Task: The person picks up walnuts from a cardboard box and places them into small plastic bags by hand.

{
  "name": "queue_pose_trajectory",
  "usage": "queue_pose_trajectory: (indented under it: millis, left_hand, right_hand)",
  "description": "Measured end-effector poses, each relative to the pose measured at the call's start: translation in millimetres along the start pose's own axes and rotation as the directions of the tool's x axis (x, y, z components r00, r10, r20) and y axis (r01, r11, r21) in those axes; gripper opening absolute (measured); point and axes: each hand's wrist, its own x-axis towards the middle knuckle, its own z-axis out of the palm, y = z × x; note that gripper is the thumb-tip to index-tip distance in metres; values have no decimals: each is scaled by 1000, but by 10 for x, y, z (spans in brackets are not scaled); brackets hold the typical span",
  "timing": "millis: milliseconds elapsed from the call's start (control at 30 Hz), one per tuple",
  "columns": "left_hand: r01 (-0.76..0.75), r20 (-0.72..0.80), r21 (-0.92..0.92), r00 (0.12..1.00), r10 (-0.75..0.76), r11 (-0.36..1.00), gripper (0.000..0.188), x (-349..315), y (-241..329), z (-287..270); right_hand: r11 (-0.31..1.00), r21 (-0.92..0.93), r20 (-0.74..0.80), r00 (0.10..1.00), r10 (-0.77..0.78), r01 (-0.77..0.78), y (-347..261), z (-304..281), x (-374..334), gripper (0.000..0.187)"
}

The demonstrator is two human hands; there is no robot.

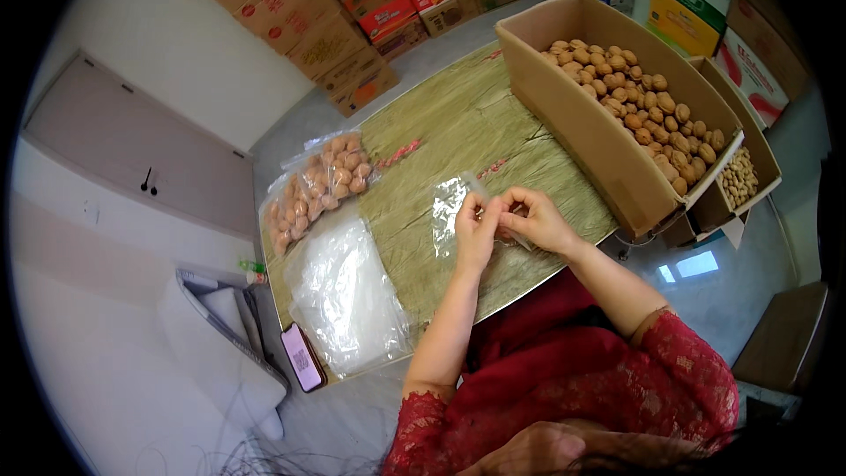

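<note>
Over the near part of the table, my left hand [477,227] and my right hand [536,222] meet, fingers pinched on the edge of a clear plastic bag [450,203]. The bag looks flat, and its shiny film spreads mostly to the left of my fingers. Both hands are closed; my fingers hide the part of the bag between them. To the left lies a stack of clear plastic bags [344,286]. Behind that stack stand bags filled with walnuts [322,181]. At my right, a large cardboard box [564,97] holds many loose walnuts [648,106].
A greenish-gold cloth [441,141] covers the table. A phone [303,358] lies at its near left corner. Beside the walnut box is another box of smaller nuts [738,178]. Stacked cartons [352,26] line the back wall, and a grey padded item [220,344] stands at left.
</note>
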Motion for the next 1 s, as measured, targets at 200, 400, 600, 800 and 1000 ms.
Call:
queue_pose_trajectory:
  millis: [200, 400, 600, 800, 1000]
  left_hand:
    - [-17, 77, 25, 997, 15, 1000, 13, 27, -133, -140]
    - [-9, 10, -7, 1000, 9, 1000, 9, -22, -220, -173]
    - [2, -18, -117, 1000, -4, 993, 16, -41, -76, -132]
    - [-27, -28, -32, 999, 27, 999, 24, -30, -147, -163]
    - [-63, -51, 8, 997, 63, 998, 16, -5, -248, -242]
  right_hand:
    - [968, 228, -37, 992, 118, -107, 149, -67, 42, 11]
    - [999, -32, -207, 978, -7, 0, 224, -68, 143, 11]
    - [926, -360, -224, 953, -204, 114, 53, 54, 129, 11]
    - [822, -541, -69, 964, -256, 179, 37, 206, 101, 11]
    - [866, -476, -93, 970, -223, 154, 58, 187, 88, 9]
